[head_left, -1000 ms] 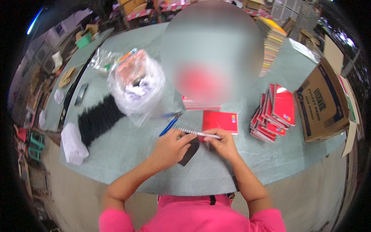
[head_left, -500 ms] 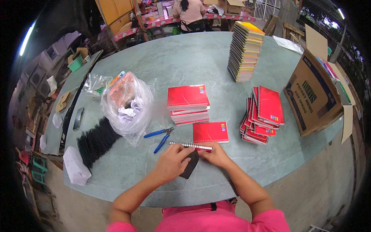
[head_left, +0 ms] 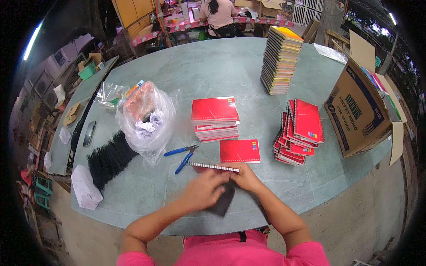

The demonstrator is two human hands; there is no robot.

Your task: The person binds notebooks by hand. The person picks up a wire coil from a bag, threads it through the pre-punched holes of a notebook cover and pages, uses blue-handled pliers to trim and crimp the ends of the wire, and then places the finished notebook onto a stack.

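A small notebook [head_left: 213,167] stands on edge near the table's front, its row of holes and pale page edges uppermost. My right hand [head_left: 243,178] grips its right end, thumb and fingers closed on it. My left hand [head_left: 206,188] is smeared by motion just in front of the notebook, so its grip is unclear. Below the hands shows a dark flat piece [head_left: 223,201], partly covered by my left hand. Pliers with blue handles [head_left: 184,158] lie open to the left of the notebook. Just behind it lies a single red notebook [head_left: 240,151].
Red notebooks are stacked mid-table [head_left: 215,119] and, spiral-bound, at right [head_left: 306,122]. A tall notebook stack [head_left: 281,60] rises behind. At right stands a cardboard box [head_left: 357,108]; at left are black spiral coils [head_left: 111,160], a clear plastic bag [head_left: 146,119] and a phone [head_left: 89,134].
My left hand has come off the notebook's top edge and moved slightly down and left. The notebook has tilted a little; my right hand keeps its hold.
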